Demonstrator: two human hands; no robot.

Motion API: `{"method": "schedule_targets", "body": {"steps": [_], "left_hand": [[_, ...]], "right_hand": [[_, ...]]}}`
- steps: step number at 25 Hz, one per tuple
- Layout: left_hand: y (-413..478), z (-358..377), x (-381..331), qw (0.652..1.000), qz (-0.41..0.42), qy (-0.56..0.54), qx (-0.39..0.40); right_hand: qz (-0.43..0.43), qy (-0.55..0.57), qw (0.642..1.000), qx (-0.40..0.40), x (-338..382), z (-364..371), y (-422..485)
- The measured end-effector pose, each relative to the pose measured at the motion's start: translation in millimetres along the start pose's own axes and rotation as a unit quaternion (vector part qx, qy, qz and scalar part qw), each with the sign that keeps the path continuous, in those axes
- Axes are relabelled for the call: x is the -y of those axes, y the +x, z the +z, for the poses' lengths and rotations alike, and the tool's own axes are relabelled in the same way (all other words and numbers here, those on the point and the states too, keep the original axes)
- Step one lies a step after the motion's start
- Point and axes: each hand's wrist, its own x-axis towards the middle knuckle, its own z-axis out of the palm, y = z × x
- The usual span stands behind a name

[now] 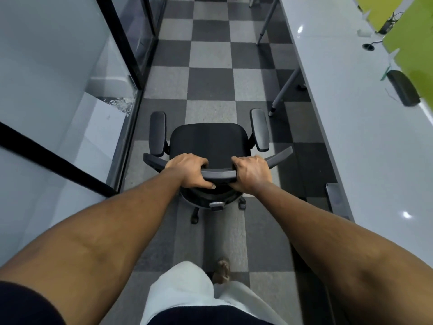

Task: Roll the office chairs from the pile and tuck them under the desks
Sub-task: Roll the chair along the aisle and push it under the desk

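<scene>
A black office chair (pixel 208 139) with two padded armrests stands in front of me on the checkered carpet, its seat facing away. My left hand (pixel 189 171) grips the left part of the grey top rail of the backrest. My right hand (pixel 251 173) grips the right part of the same rail. The chair's castors show below the backrest. A long white desk (pixel 351 118) runs along the right side, its grey legs standing on the carpet just ahead and right of the chair.
A glass partition with black frames (pixel 131 55) lines the left of the aisle. Green dividers (pixel 407 36) stand on the desk, with a dark object (pixel 401 90) and cables beside them. A tablet-like dark slab (pixel 337 200) sticks out by the desk edge. My leg and foot (pixel 222 270) are below.
</scene>
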Motion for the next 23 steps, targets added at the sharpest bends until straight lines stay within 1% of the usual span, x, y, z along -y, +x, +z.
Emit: {"method": "schedule_targets", "body": {"steps": [7,14,21,23], "left_hand": [[134.0,-68.0,24.3,1.000,0.007,0.009,-0.009],[278.8,-155.3,53.2,1.000,0.013,0.007,-0.011],[416.3,-235.6,84.4,0.999,0.018,0.017,-0.025],[452.2,-256.8,93.5,0.999,0.018,0.010,-0.025]], "right_hand": [[-0.010,-0.016,1.000,0.000,-77.3,2.5,132.8],[0.015,-0.010,0.999,0.028,-152.6,-9.7,288.9],[0.030,-0.034,0.999,0.029,-222.0,-14.4,437.4],[0.025,-0.021,0.999,0.025,-241.4,-13.9,476.8]]}}
